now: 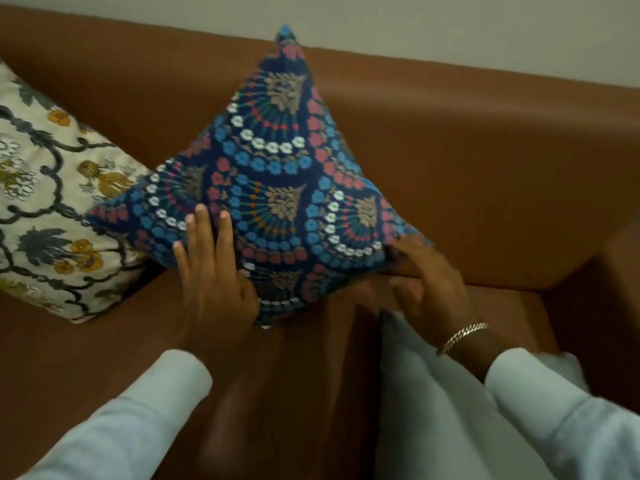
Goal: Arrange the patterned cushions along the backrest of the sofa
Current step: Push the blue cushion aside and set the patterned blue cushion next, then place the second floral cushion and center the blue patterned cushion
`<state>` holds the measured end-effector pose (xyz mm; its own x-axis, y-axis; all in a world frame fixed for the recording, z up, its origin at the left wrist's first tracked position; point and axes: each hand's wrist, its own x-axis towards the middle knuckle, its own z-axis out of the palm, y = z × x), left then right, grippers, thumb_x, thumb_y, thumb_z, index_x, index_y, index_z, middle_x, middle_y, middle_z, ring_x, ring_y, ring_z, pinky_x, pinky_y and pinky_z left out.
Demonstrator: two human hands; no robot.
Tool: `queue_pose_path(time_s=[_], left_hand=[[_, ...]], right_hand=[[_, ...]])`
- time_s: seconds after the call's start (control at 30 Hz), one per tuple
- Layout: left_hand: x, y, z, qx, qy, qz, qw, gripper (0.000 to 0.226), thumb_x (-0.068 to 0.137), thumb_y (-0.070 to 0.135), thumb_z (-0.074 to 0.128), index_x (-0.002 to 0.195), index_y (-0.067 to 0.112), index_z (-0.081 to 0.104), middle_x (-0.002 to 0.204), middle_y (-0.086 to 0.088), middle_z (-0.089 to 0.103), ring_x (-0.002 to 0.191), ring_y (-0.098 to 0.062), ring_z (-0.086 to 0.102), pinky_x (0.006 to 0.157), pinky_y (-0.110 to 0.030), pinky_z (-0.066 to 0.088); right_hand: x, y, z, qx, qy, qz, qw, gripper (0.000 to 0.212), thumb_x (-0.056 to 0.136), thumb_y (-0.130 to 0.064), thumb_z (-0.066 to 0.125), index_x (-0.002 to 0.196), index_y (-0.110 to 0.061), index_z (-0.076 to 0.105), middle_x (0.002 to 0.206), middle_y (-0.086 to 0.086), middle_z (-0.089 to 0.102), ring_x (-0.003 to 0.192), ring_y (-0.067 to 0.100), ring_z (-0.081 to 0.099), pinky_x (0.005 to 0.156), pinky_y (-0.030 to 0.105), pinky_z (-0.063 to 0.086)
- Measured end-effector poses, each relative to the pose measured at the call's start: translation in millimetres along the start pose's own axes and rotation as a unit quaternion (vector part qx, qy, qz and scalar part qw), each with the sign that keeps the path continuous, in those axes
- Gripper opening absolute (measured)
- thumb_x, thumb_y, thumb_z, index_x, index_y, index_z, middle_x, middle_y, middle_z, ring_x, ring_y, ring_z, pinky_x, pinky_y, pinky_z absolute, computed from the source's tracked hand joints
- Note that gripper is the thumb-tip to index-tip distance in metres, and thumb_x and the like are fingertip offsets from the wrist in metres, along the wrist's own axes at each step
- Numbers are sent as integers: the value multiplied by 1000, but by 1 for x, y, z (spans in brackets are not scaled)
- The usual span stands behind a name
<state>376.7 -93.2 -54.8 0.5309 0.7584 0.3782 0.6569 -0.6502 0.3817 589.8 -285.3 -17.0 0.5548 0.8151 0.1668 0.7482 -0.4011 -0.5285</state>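
Note:
A dark blue cushion [277, 188] with red, blue and white flower arcs stands on one corner against the brown sofa backrest [467, 143]. My left hand [211, 271] lies flat on its lower left face, fingers spread, thumb under the bottom corner. At the cushion's lower right edge my right hand [426, 275] pinches the fabric, a chain bracelet on its wrist. A cream cushion [52, 195] with grey vines and yellow flowers leans on the backrest to the left, its right corner tucked behind the blue one.
The brown sofa seat [145, 327] runs across the lower view. The right armrest [620, 271] rises at the far right. A pale wall [450, 26] shows above the backrest. Light fabric [433, 403] hangs over the seat beneath my right arm.

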Motion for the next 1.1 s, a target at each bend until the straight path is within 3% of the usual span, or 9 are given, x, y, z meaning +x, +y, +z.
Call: queue_pose_path(time_s=[0.2,0.33,0.5,0.67,0.8,0.9,1.0,1.07,1.1], left_hand=[[-104,100,34,-99,-140,93,981,68,88,15,42,151,6,18,162,-10,13,151,-24,9,118,-52,22],[-164,154,48,-155,-244,131,948,61,93,28,40,150,11,26,161,-2,21,150,-15,14,120,-37,16],[-232,200,46,-167,-262,180,933,47,94,18,41,140,11,47,153,-9,36,147,-28,23,116,-49,25],[-302,194,49,-66,-236,273,930,45,99,22,28,139,16,47,151,-15,41,142,-35,32,110,-58,31],[-343,179,60,-14,-200,320,926,41,93,40,34,125,23,54,137,-12,55,134,-38,42,93,-64,44],[-337,177,67,36,-164,333,928,31,95,38,36,119,27,53,130,-13,60,118,-43,57,82,-65,50],[-312,189,74,51,-159,321,932,27,98,23,33,111,28,56,109,-8,74,96,-38,70,73,-53,58],[-288,201,61,-3,-204,300,932,39,100,21,26,111,30,62,105,-2,76,95,-30,72,77,-38,58],[-273,203,49,-16,-208,300,931,48,100,20,23,110,30,68,106,0,75,96,-25,73,81,-36,54]], right_hand=[[-114,88,-45,-56,-129,38,989,53,80,-20,64,132,-21,49,142,8,49,128,29,47,105,48,40],[-174,141,-70,-97,-161,55,981,42,87,-27,56,128,-23,54,143,3,49,130,23,47,98,46,46],[-215,190,-85,-106,-157,119,975,51,91,-15,46,140,-26,41,149,4,41,136,23,39,99,48,45],[-220,233,-89,-190,-342,170,905,103,80,-8,54,134,-51,-22,161,-7,-1,145,28,14,104,59,38],[-221,248,-81,-244,-361,168,884,110,89,-12,51,117,-50,-48,145,-19,-38,147,29,3,105,61,32],[-228,256,-75,-205,-326,149,911,109,87,-12,57,128,-49,-37,152,-16,-29,144,28,17,105,53,38],[-229,260,-76,-168,-318,137,923,90,82,-18,67,146,-38,7,160,-4,14,136,27,36,108,47,36],[-230,254,-86,-176,-279,141,933,65,79,-23,73,137,-26,43,130,12,60,113,29,59,100,29,41],[-228,247,-92,-161,-240,150,945,59,76,-15,75,130,-22,53,109,16,71,95,30,67,86,20,43]])
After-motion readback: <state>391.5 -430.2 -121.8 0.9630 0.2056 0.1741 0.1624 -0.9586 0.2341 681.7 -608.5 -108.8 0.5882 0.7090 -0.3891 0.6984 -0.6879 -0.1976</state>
